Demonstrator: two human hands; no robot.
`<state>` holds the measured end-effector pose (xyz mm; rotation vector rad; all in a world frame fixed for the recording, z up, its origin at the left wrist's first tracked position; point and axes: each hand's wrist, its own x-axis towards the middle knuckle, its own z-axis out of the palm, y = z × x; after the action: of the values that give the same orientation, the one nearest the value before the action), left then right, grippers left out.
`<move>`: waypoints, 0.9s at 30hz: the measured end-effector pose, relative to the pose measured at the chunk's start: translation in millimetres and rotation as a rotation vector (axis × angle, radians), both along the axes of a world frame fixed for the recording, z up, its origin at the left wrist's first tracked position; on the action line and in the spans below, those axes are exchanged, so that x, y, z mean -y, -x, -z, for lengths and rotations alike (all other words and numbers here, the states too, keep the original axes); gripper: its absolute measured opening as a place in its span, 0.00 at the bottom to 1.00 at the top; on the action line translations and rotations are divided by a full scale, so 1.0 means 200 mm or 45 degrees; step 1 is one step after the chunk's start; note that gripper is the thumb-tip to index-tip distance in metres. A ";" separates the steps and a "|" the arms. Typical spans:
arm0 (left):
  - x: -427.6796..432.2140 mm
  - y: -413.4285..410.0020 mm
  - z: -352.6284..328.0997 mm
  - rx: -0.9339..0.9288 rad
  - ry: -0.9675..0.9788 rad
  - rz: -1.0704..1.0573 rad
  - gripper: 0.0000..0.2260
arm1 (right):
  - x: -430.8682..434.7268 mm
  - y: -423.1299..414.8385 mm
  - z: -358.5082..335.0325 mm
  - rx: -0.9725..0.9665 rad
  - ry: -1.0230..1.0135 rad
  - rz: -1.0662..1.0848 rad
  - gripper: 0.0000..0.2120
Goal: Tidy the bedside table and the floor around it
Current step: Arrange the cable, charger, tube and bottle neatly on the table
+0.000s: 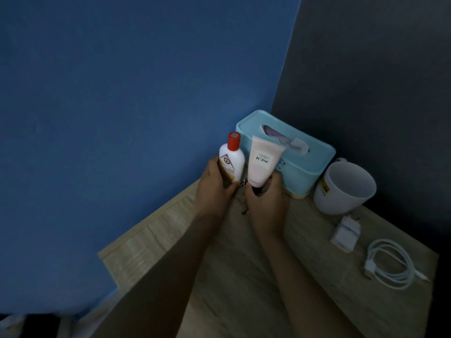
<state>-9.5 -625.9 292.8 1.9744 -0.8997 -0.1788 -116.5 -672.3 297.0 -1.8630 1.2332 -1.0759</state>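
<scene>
My left hand (214, 189) grips a white bottle with a red cap (231, 159), held upright at the far left corner of the wooden bedside table (244, 276). My right hand (264, 198) holds a pale pink tube (262, 162) by its lower end, cap down, right beside the bottle. Both stand just in front of a light blue tissue box (305, 167). A small dark item (244, 211) lies on the table between my hands, partly hidden.
A white mug (344, 189) stands right of the tissue box. A white charger plug (345, 234) and a coiled white cable (390, 263) lie near the table's right edge. A blue wall is behind on the left, a dark wall on the right.
</scene>
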 end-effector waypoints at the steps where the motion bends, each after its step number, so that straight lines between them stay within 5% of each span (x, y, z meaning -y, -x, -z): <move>1: 0.00 0.00 0.00 0.001 0.001 0.002 0.29 | 0.00 0.00 0.00 -0.002 0.002 0.000 0.16; 27: 0.00 0.01 -0.04 -0.069 0.052 0.013 0.32 | 0.02 -0.02 -0.02 -0.019 0.051 0.002 0.16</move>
<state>-11.9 -626.5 301.4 1.9187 -0.8722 -0.2172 -112.4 -676.8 301.2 -1.9036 1.2305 -1.0967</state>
